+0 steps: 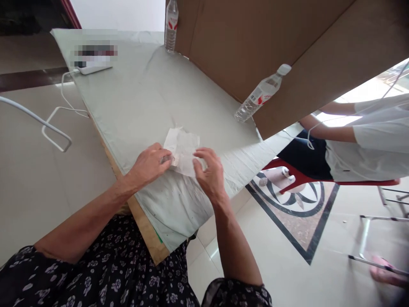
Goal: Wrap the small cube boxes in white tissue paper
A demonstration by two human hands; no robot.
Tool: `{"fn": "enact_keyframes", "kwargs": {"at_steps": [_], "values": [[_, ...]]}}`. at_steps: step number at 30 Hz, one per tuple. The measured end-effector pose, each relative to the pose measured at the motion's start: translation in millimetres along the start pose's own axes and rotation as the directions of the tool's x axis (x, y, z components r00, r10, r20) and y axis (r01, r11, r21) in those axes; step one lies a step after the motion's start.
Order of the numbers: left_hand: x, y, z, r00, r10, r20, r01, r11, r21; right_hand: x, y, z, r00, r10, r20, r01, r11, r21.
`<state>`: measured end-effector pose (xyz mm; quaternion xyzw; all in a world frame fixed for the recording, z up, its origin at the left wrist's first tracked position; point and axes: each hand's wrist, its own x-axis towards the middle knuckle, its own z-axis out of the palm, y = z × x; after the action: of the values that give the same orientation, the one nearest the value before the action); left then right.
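Observation:
A thin white sheet, like a tissue (pixel 185 143), lies creased on the cloth-covered table in front of me. My left hand (pixel 151 164) is at its left edge, thumb and fingers pinched together around a small greyish thing that I cannot make out. A small pale piece with faint marks lies on the sheet just beside those fingertips. Over the sheet's right edge is my right hand (pixel 209 170), its thumb and fingers curved but apart, with nothing visible between them. Whether its fingertips touch the sheet is hard to tell.
A brown cardboard panel (pixel 236 47) stands across the table, with a tilted water bottle (pixel 260 96) and an upright water bottle (pixel 171 27) against it. A white power strip (pixel 94 66) with cables lies far left. Another person (pixel 367 140) sits at the right.

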<state>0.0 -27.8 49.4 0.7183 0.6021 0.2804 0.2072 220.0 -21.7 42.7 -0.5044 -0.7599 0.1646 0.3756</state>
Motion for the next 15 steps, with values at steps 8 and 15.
{"fn": "enact_keyframes", "kwargs": {"at_steps": [8,15], "values": [[-3.0,-5.3,9.5,0.964,0.265,-0.007,-0.259,0.949,0.180,-23.8,18.4,1.2,0.824,0.540,0.173,-0.557,0.827,0.073],[-0.3,1.5,6.4,0.964,0.256,0.065,-0.264,0.920,0.291,-9.0,10.8,31.4,0.852,0.516,0.089,-0.522,0.829,0.201]]}}
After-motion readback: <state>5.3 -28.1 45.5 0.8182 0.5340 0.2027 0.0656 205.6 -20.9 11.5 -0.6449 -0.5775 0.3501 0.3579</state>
